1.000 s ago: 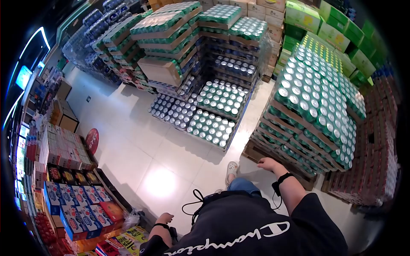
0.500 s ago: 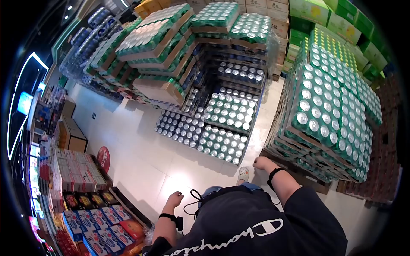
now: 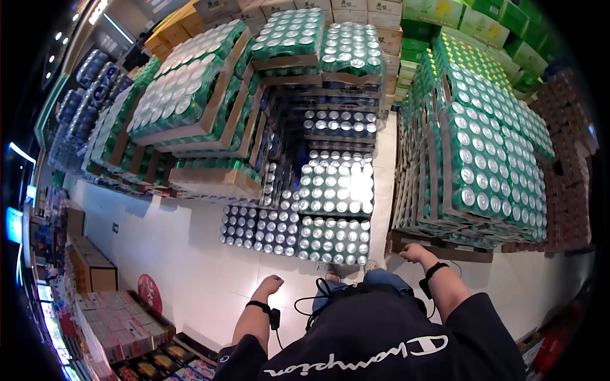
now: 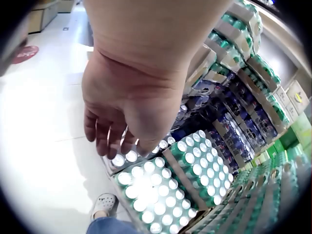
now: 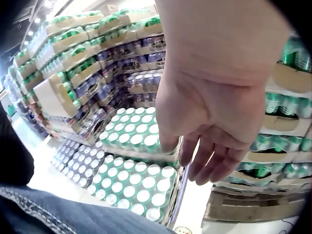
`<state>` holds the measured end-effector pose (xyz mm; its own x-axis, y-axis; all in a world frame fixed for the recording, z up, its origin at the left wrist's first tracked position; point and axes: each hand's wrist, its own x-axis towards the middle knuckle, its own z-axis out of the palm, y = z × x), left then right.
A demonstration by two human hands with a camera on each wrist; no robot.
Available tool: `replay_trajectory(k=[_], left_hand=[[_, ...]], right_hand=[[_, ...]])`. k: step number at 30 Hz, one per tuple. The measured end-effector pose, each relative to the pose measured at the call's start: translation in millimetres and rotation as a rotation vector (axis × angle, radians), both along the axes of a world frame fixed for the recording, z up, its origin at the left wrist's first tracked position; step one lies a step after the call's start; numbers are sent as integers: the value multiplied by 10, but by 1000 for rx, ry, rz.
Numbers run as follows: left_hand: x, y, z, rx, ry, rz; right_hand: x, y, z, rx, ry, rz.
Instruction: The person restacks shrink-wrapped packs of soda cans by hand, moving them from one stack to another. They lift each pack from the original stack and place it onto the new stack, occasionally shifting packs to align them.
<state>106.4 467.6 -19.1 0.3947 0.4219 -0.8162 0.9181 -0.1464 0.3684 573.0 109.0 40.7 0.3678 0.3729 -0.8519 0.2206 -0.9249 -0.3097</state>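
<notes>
In the head view the left hand [image 3: 272, 284] hangs over the pale floor, left of the body, holding nothing. Its fingers droop loosely in the left wrist view, above a low tray of green cans [image 4: 151, 192]. The right hand [image 3: 414, 253] hangs at the right, near the foot of a tall stack of green cans [image 3: 486, 159], also empty. In the right wrist view the right hand [image 5: 209, 131] has loosely bent, relaxed fingers. Straight in front of the feet lies the low tray of green cans [image 3: 334, 240], with dark-blue cans [image 3: 277, 230] to its left.
High stacks of trays [image 3: 184, 105] rise at the left front. A wooden pallet [image 3: 457, 253] juts out below the right stack. Boxed goods [image 3: 121, 324] line the lower left, beside a red floor disc [image 3: 150, 293]. Green cartons [image 3: 486, 28] stand at the back right.
The view has turned and come nearer to the low trays, which now lie right at the feet. The left hand has risen away from the boxed goods. Both hands stay empty.
</notes>
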Motion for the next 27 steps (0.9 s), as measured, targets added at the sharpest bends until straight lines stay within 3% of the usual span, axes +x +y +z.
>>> replay_trajectory(k=[1,3,4,5,7,9,10,14,19,22,25,26,27], left_hand=[[135,218,-116,-49,-31,36],[450,574,-141,70,-19,-124],[626,722,-98,130,4,-214],[794,857,-21,193,28,-311],[1200,1099,117,269,58,-439],[1573,1298,185,234,28,-359],[1675,1410,25,260,-7,-362],[2339,1492,414,221,15,-303],[2742,1454,-112,255,107,-223],[2860,1400,-765,262,89,-315],[3257,1467,-1069,272,45,-134],[3241,1525,-1430,282,-129,-36],[3401,1518,-1439,321,-115,129]], right_hand=[[55,98,-7,25,-58,30],[104,201,-91,63,-154,94],[146,274,-116,121,-213,87],[140,493,153,123,-220,33],[272,682,25,195,-203,-37],[405,982,76,240,-192,-59],[482,1146,160,216,-139,-120],[887,1561,-302,252,-77,-216],[1387,2038,-1182,147,177,-526],[1633,2255,-1836,103,172,-522],[1720,2319,-2580,194,133,-490],[1737,2310,-2797,247,106,-470],[1741,2369,-2807,250,70,-489]])
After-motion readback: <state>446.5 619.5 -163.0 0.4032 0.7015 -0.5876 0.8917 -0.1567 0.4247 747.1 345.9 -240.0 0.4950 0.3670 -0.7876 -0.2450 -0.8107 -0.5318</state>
